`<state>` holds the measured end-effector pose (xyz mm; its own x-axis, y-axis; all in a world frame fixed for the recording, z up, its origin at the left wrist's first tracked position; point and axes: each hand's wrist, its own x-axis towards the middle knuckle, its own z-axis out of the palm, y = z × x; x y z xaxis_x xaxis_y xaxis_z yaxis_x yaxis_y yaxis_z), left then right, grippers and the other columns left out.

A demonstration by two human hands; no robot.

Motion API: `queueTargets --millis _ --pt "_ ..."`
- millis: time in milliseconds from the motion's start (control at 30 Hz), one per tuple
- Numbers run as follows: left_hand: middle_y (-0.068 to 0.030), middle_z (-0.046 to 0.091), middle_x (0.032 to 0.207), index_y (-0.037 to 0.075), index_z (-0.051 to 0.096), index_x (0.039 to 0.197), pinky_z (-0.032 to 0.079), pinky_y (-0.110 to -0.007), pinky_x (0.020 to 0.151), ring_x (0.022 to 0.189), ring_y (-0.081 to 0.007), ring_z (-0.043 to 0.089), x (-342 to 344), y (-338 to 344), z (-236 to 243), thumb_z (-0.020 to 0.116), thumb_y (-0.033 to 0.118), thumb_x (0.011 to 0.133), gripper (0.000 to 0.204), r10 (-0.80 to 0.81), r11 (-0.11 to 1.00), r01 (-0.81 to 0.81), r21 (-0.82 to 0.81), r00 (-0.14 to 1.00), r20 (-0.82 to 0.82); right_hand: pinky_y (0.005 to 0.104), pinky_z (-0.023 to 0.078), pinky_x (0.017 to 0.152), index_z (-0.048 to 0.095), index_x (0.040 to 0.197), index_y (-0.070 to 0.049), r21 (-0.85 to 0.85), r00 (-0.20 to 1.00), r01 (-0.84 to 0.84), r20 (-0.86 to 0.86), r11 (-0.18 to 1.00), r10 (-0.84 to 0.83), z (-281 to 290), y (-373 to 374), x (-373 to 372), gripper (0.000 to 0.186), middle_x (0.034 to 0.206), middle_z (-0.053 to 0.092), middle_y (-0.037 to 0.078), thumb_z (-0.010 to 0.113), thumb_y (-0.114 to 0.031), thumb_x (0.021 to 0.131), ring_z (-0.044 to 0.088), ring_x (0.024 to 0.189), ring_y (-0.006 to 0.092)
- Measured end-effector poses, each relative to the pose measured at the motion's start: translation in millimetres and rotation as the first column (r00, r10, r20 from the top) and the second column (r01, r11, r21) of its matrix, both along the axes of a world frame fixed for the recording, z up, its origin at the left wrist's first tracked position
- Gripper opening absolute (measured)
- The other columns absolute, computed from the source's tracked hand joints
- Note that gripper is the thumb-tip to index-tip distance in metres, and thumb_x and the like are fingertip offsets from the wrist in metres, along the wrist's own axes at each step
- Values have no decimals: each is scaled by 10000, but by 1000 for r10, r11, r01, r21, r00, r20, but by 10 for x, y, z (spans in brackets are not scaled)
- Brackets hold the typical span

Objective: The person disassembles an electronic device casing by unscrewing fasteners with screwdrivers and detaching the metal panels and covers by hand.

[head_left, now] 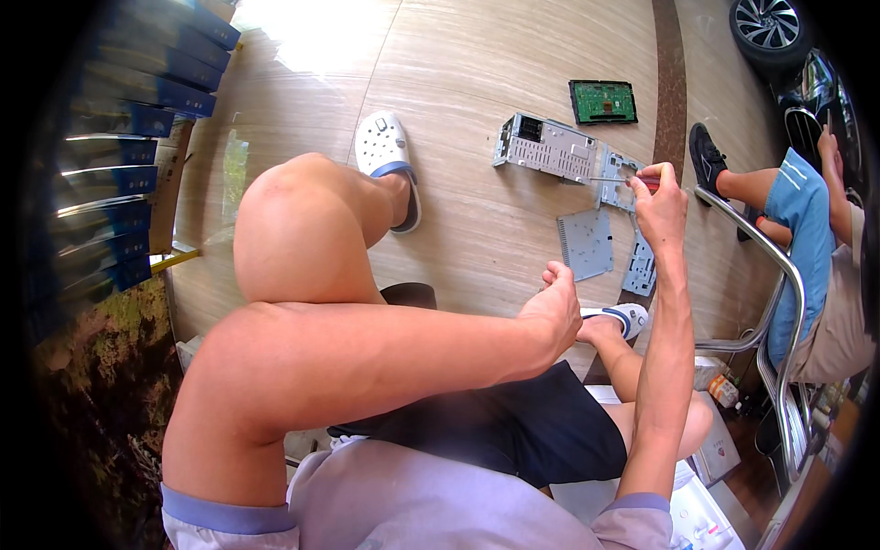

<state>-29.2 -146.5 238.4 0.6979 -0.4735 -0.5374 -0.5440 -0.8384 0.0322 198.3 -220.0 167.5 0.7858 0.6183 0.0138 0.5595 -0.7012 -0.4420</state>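
Observation:
A screwdriver (pixel 649 183) with a red handle is gripped in my right hand (pixel 664 213). Its thin shaft points left, over the place where a silver metal box (pixel 548 154) meets a blue-grey metal bracket (pixel 612 194). Whether the tip touches either one, I cannot tell. My left hand (pixel 553 312) hovers above the near side of these parts with its fingers curled together; anything inside them is hidden. Between my hands, a flat metal cover plate (pixel 584 246) lies on the floor. A narrower metal panel (pixel 639 266) rests beside it, under my right forearm.
A green circuit board (pixel 605 102) in a black frame lies beyond the box. On the right, another person (pixel 807 257) sits by a chrome chair frame (pixel 796 275), near a car wheel (pixel 768 26). Blue boxes (pixel 119 183) are stacked at left. My white clogs (pixel 381 147) flank the parts.

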Motion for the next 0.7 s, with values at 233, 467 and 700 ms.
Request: queueTargets --millis 233,467,700 --pt "-53 671 1215 132 703 1170 392 -529 996 1169 -289 598 19 8 8 611 266 906 310 -16 1000 16 -1 999 -30 426 536 756 602 984 -42 1 1000 1 -6 1000 -1 3 8 -1 199 891 724 157 718 -139 855 711 859 329" --pt "-53 672 1215 126 702 1171 391 -530 998 1169 -292 598 4 -14 -23 613 273 904 317 6 1000 -6 -3 1000 -9 422 537 755 607 983 -43 -17 1000 0 25 1000 0 21 19 -6 204 888 725 156 723 -148 852 711 854 334" --pt "-55 677 1201 126 705 1163 390 -529 996 1161 -290 599 18 11 21 615 269 900 312 -2 1000 2 0 1000 -10 425 538 751 606 989 -43 -53 1000 -3 23 999 4 16 43 -7 217 892 726 157 723 -166 854 712 852 331"
